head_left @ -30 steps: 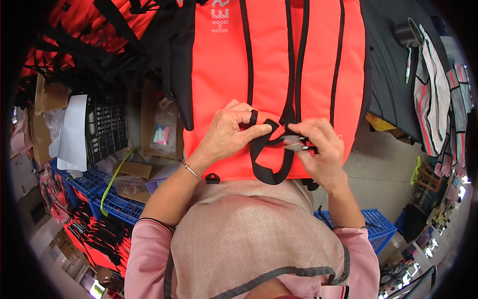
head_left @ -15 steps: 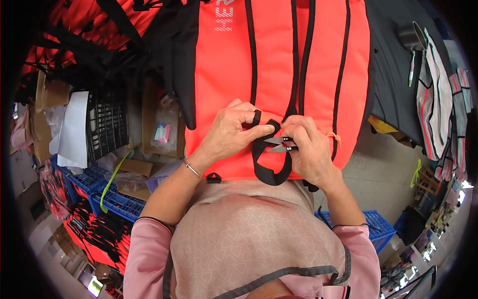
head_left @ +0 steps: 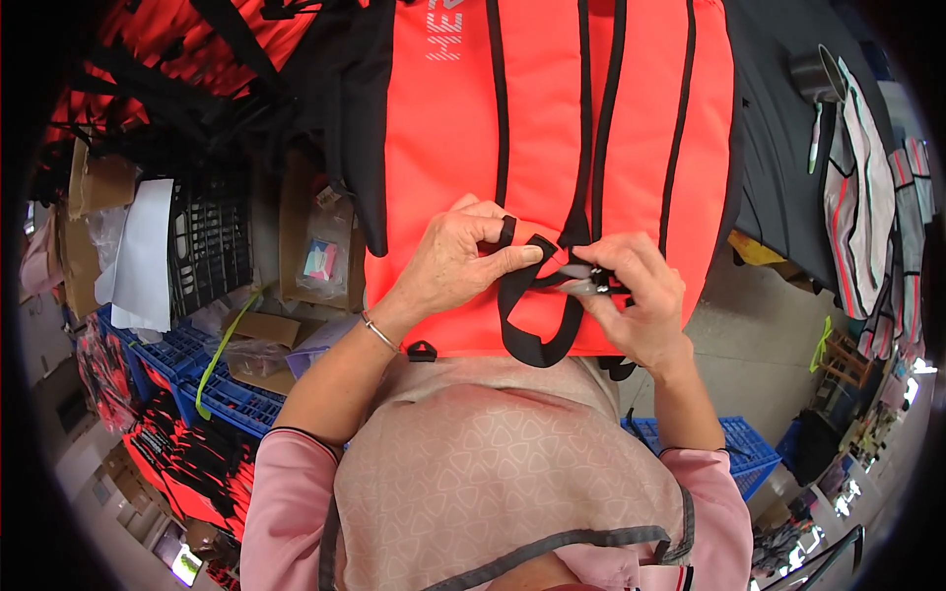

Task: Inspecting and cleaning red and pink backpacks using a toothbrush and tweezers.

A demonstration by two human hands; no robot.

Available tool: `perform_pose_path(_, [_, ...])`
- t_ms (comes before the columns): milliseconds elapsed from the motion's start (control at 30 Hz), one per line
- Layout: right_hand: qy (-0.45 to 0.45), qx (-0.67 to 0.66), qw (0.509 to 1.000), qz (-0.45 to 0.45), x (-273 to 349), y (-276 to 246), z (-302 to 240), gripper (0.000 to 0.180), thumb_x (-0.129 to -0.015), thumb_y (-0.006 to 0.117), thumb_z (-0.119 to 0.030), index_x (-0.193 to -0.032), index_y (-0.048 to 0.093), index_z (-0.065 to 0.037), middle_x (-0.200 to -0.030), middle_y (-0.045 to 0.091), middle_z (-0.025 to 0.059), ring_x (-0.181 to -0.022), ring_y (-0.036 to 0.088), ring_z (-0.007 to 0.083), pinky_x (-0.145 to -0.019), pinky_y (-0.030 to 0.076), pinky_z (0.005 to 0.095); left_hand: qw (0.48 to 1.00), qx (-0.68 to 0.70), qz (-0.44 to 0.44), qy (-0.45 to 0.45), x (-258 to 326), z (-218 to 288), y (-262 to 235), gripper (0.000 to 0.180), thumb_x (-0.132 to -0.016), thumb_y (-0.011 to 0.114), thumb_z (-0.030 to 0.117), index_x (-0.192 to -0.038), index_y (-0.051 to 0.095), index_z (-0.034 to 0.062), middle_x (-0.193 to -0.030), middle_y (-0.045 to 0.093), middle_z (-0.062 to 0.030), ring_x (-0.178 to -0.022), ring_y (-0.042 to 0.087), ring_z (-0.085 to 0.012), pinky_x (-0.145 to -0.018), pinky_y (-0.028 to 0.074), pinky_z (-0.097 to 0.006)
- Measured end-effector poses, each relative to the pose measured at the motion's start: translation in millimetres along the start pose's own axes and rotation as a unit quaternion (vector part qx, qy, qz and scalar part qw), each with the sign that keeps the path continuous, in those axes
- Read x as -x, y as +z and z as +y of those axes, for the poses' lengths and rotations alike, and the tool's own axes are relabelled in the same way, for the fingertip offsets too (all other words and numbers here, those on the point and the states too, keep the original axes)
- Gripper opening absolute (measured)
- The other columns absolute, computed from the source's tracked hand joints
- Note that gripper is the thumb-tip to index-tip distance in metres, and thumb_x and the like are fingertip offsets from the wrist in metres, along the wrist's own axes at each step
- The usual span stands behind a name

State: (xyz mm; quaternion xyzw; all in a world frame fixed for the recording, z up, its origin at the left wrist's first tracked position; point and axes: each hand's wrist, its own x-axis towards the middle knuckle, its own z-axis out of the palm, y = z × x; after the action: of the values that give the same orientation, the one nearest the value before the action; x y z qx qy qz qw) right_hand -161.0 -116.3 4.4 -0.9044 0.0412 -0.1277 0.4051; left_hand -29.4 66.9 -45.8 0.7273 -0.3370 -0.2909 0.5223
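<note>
A bright orange-red backpack with black-edged shoulder straps lies flat before me. My left hand is closed in a pinch on a black webbing strap, which loops down near the bag's close edge. Another black band shows at the left index finger. In my right hand is a pair of thread snips, blades aimed left at the strap beside my left fingertips. The blades are slightly blurred. An orange thread end that stood by the right shoulder strap is hidden now.
A dark-covered surface on the right bears a metal cup, a pen and grey strips. On the left stand a black basket, a cardboard box and blue crates. Another blue crate sits at lower right.
My right hand has shifted a little to the right with the snips and turned, drawing the blades away from my left thumb. My left hand stays in place on the strap.
</note>
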Motion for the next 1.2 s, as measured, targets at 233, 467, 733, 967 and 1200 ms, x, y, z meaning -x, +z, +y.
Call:
perform_pose_path(233, [-0.026,0.073,0.997,-0.022,5,12,7,0.029,-0.068,0.072,0.004,-0.095,0.066,-0.005,-0.09,0.062,0.0067,-0.068,0.066,0.023,-0.055,0.051,0.0337,1.0,-0.015,0.003,0.002,-1,3,1,0.018,-0.081,0.079,0.023,-0.085,0.075,0.0062,-0.073,0.064,-0.0022,-0.074,0.052,-0.0151,-0.072,0.043,-0.031])
perform_pose_path(467, [-0.036,0.087,0.993,-0.064,-4,14,5,0.025,-0.07,0.066,0.006,-0.091,0.058,-0.004,-0.091,0.059,0.0071,-0.066,0.061,0.0266,-0.057,0.049,0.0377,1.0,-0.021,-0.002,-0.001,-2,1,-1,0.017,-0.08,0.079,0.023,-0.087,0.076,0.0069,-0.075,0.064,-0.0027,-0.073,0.053,-0.0157,-0.072,0.043,-0.031])
perform_pose_path(733, [0.076,-0.048,0.996,0.011,2,3,16,0.024,-0.071,0.079,-0.002,-0.087,0.061,-0.002,-0.076,0.06,0.0094,-0.068,0.061,0.0201,-0.057,0.047,0.0321,1.0,-0.016,-0.009,-0.003,-2,0,-1,0.018,-0.08,0.079,0.024,-0.085,0.075,0.0066,-0.075,0.064,-0.0024,-0.072,0.052,-0.016,-0.072,0.043,-0.031])
perform_pose_path(967, [0.008,0.003,1.0,0.007,6,14,5,0.032,-0.066,0.073,0.006,-0.096,0.068,-0.003,-0.09,0.064,0.0082,-0.077,0.069,0.0213,-0.059,0.053,0.0314,1.0,-0.009,0.003,0.001,-3,2,1,0.017,-0.081,0.078,0.023,-0.088,0.076,0.0075,-0.073,0.063,-0.0023,-0.072,0.052,-0.0153,-0.071,0.043,-0.031])
perform_pose_path(1200, [-0.015,0.109,0.994,-0.022,4,19,5,0.031,-0.064,0.066,0.01,-0.092,0.062,-0.002,-0.087,0.059,0.008,-0.069,0.065,0.0243,-0.054,0.05,0.0348,1.0,-0.022,-0.002,-0.003,-3,3,-1,0.018,-0.08,0.078,0.024,-0.088,0.077,0.0081,-0.075,0.065,-0.0026,-0.072,0.053,-0.0149,-0.073,0.042,-0.03])
